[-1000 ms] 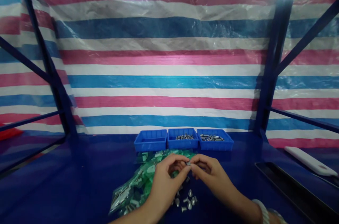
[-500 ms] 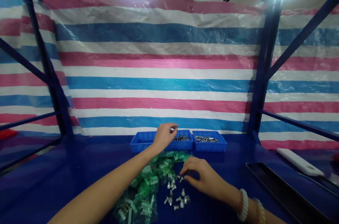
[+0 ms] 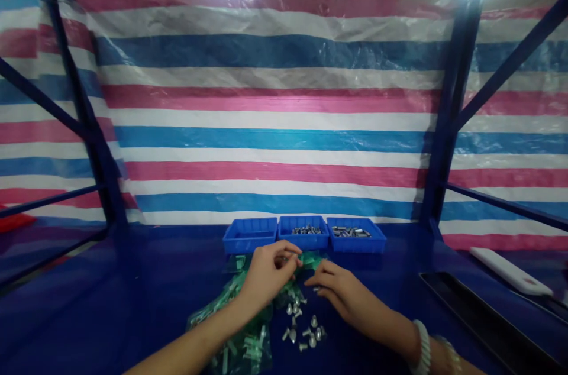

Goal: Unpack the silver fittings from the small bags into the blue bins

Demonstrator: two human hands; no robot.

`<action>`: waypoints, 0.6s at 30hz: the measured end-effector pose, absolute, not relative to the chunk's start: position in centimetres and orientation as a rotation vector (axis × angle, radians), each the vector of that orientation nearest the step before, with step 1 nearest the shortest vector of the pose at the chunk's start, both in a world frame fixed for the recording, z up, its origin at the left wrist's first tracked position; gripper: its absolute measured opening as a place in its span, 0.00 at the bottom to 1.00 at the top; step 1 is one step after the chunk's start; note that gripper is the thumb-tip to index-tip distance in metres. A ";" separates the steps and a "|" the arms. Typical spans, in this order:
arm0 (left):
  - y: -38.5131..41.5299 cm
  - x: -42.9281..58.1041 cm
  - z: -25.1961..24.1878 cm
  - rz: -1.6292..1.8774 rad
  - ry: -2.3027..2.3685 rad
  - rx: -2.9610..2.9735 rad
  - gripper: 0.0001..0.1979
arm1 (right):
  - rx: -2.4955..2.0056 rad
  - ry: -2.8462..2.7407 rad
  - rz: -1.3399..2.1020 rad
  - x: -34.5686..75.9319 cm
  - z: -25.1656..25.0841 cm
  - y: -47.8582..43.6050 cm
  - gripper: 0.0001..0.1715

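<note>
On my feed the left hand (image 3: 266, 271) hangs with curled fingers above clear, green-tinted plastic bags (image 3: 252, 342); the right hand (image 3: 348, 292) is low over the dark blue counter (image 3: 155, 280), apart from it. A small silvery glint (image 3: 316, 289) shows at the right fingertips, but I can't tell whether either hand grips anything. Loose, shiny silver metal pieces (image 3: 313, 340) lie scattered beside the bags, nearer me than both hands. I judge the step to be handling single small pieces. To me, the next move calls for a light fingertip pinch that leaves neighbours undisturbed. Behind, the middle blue plastic bin (image 3: 304, 242) holds small metal parts.
</note>
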State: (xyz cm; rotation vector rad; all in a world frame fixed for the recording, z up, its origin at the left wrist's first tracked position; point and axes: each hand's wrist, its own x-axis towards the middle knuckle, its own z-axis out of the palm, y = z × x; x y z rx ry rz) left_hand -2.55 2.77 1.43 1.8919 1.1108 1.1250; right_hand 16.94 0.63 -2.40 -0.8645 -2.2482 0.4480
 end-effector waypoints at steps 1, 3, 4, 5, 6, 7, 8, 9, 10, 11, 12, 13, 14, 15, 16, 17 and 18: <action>2.5 -2.4 1.4 1.111 1.084 1.839 0.07 | -0.828 -2.192 0.471 17.0 -2.0 0.5 0.16; 2.1 -2.2 1.2 1.071 1.035 1.742 0.07 | -0.782 -2.063 0.533 17.1 -1.1 0.4 0.11; 1.8 -2.0 1.1 1.044 1.013 1.696 0.08 | -0.781 -2.000 0.564 17.1 -0.8 0.3 0.08; 1.6 -1.9 1.0 1.018 0.991 1.651 0.08 | -0.790 -1.944 0.583 17.1 -0.6 0.2 0.05; 1.4 -1.7 0.9 0.996 0.967 1.608 0.09 | -0.804 -1.904 0.585 17.1 -0.4 0.1 0.03; 1.1 -1.6 0.9 0.982 0.945 1.571 0.09 | -0.813 -1.887 0.571 17.2 -0.3 0.1 0.02; 0.9 -1.4 0.8 0.975 0.925 1.545 0.10 | -0.812 -1.889 0.541 17.2 -0.3 0.1 0.02; 0.7 -1.3 0.7 0.973 0.911 1.532 0.11 | -0.800 -1.906 0.495 17.2 -0.3 0.1 0.01; 0.5 -1.2 0.7 0.971 0.903 1.528 0.11 | -0.782 -1.930 0.443 17.2 -0.4 0.0 0.02; 0.4 -1.1 0.6 0.969 0.897 1.531 0.11 | -0.767 -1.956 0.392 17.2 -0.4 0.0 0.03; 0.3 -1.0 0.6 0.963 0.893 1.536 0.11 | -0.761 -1.975 0.346 17.2 -0.4 0.0 0.03; 0.1 -1.0 0.5 0.956 0.890 1.540 0.10 | -0.766 -1.986 0.310 17.2 -0.4 -0.1 0.04; 0.0 -0.9 0.5 0.950 0.888 1.541 0.10 | -0.782 -1.988 0.290 17.1 -0.4 -0.1 0.04; 0.0 -0.9 0.5 0.951 0.887 1.540 0.10 | -0.808 -1.978 0.295 17.1 -0.4 -0.2 0.05; -0.1 -0.9 0.5 0.959 0.888 1.539 0.10 | -0.842 -1.958 0.324 17.0 -0.5 -0.2 0.06; -0.2 -0.9 0.5 0.974 0.891 1.541 0.10 | -0.878 -1.930 0.370 16.9 -0.5 -0.3 0.07; -0.3 -0.8 0.6 0.993 0.899 1.545 0.09 | -0.912 -1.895 0.428 16.8 -0.6 -0.2 0.07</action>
